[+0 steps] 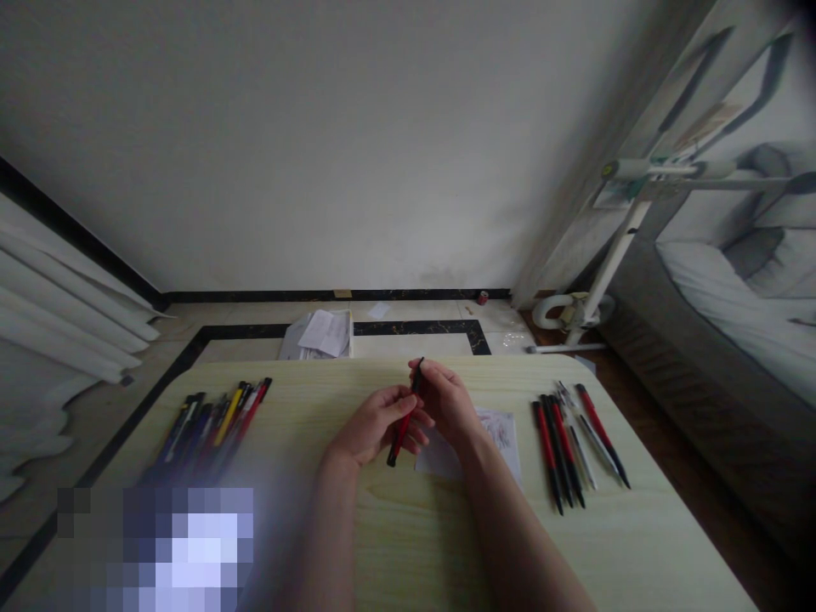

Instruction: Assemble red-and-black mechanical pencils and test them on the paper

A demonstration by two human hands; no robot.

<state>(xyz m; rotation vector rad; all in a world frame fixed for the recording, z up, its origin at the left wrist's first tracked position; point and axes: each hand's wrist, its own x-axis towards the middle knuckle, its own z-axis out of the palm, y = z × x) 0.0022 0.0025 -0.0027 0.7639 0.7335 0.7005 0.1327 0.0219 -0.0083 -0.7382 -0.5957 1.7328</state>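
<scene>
Over the middle of the table (408,544), a red and black pen (401,432) slants between my two hands. My left hand (373,422) has its fingers closed around the pen's middle. Higher up, the fingers of my right hand (446,398) pinch its black upper end. Beneath my right wrist lies a sheet of paper (502,432) with scribbled marks, partly hidden by the forearm. To the right, several red and black pens (546,455) lie side by side with a few silver or white pens (596,442). A bunch of mixed pens (226,416), among them yellow, blue and red ones, rests on the left.
Beyond the far table edge, a box with papers (325,333) sits on the floor near the wall (357,170). White exercise equipment (615,263) and a grey sofa (701,340) stand at right. A white curtain (57,306) hangs at left. A blurred, pixelated patch covers the lower left.
</scene>
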